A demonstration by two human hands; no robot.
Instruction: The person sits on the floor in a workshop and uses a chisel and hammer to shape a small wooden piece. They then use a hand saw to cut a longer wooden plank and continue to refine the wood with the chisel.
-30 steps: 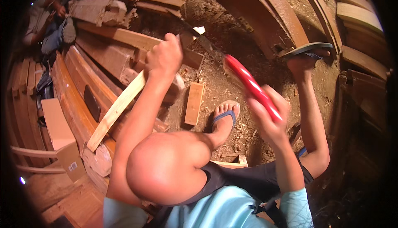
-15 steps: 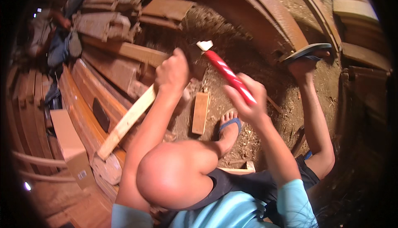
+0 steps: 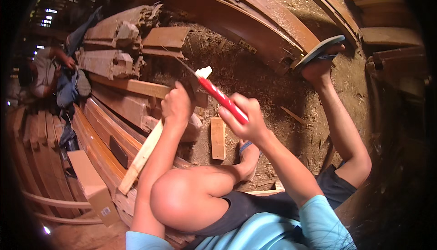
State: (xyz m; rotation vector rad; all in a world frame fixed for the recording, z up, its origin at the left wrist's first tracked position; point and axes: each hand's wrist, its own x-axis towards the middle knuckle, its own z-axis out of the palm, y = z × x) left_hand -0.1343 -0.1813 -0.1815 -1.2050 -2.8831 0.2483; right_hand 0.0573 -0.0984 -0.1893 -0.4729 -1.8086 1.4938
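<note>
Left hand: fingers curled closed on the pale stick, which runs from the fist toward 7 o'clock. Right hand: fingers wrapped around the red handle; the thin blade points toward 10 o'clock. 1 white piece shows just beside the handle's forward end; its attachment is unclear. 1 block lies at 8 o'clock from the right hand. 1 box sits at 9 o'clock from the stick's lower end.

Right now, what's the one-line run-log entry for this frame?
left grip: closed on pale wood strip | right grip: closed on red-handled tool | nearby: wood block, cardboard box
</note>
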